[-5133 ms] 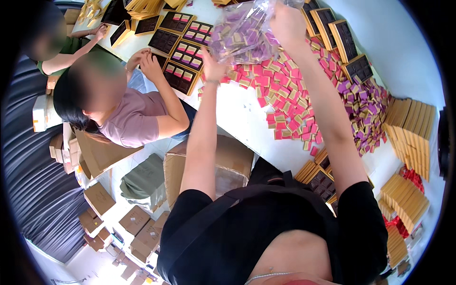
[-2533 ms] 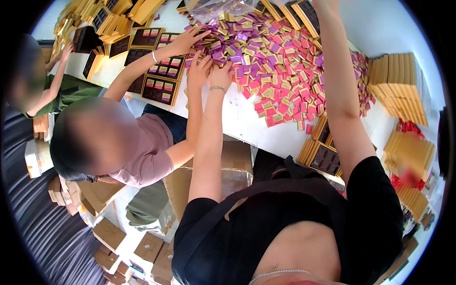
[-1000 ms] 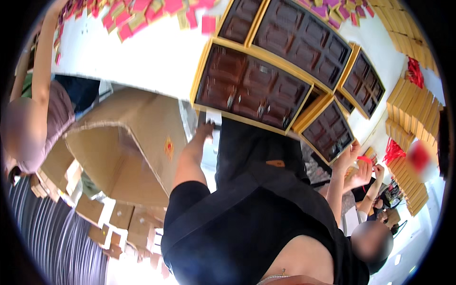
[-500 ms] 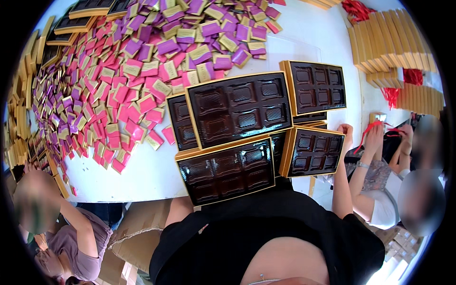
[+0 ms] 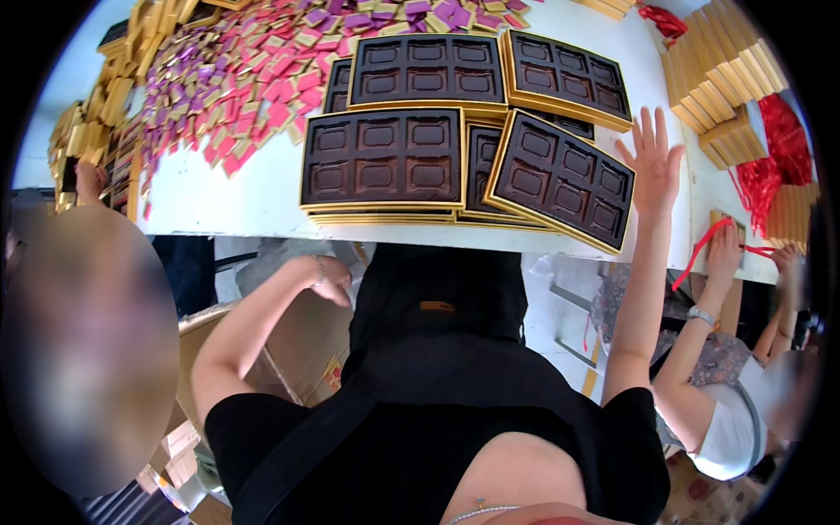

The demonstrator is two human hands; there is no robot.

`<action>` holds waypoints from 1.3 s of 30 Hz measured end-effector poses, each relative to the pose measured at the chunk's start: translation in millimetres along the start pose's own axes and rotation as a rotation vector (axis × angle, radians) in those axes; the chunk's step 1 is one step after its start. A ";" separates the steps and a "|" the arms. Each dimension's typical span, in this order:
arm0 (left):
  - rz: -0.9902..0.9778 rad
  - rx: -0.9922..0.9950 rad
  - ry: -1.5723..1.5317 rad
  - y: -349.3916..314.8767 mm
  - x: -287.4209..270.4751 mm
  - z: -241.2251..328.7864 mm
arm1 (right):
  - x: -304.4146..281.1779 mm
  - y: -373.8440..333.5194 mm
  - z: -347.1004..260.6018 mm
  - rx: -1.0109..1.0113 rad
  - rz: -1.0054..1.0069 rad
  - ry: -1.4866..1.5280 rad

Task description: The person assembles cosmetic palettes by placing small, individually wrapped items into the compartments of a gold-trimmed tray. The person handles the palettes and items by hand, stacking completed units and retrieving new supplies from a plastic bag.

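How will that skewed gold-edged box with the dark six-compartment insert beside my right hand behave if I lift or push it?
The skewed box will probably feel light for its size, since its compartments look unfilled. Its straight edges suggest it's fairly stiff. A push might make it slide, as it sits askew, overlapping another box.

Overhead fisheye view of a person at a white table (image 5: 214, 206). At 12 o'clock, gold-rimmed boxes (image 5: 429, 140) with dark six-compartment inserts lie stacked, the front-right one askew. The person's right hand (image 5: 653, 171), fingers spread, is just beside them at 2 o'clock. The left hand (image 5: 331, 280), at 9 o'clock, points downward below the table edge, near an open cardboard carton (image 5: 302, 337) at 8 o'clock. Small pink, purple and gold pieces (image 5: 280, 61) cover the tabletop at 11 o'clock. At 3 o'clock, a co-worker's hands (image 5: 724, 254) hold red ribbon (image 5: 693, 261).
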State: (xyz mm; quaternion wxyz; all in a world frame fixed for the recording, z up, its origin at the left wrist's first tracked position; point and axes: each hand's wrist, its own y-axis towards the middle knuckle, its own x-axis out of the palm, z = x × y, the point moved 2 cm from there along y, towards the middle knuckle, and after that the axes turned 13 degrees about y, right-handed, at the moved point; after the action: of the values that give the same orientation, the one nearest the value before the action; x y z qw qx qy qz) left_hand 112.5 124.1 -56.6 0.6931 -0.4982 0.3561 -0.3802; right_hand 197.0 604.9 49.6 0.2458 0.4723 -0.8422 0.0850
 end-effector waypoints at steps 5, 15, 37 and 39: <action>0.905 0.956 -0.871 -202.5 -35.8 -39.4 | 19.9 44.9 14.9 0.105 -0.288 0.193; 1.774 0.897 -1.310 -99.7 -121.5 -57.7 | 15.0 -8.0 24.0 0.194 -0.210 0.246; 1.935 0.852 -1.420 -88.9 -64.6 -30.2 | 55.9 -12.9 57.2 0.168 -0.131 0.164; 2.114 0.620 -1.285 -98.6 -60.8 -46.4 | 26.9 3.2 35.4 0.041 -0.080 -0.179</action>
State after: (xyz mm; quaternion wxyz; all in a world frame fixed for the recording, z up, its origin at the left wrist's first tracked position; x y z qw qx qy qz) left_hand 27.3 137.1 33.6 0.7909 0.1150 0.0762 0.5962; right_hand 170.8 573.1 32.6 0.1631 0.5160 -0.8394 0.0499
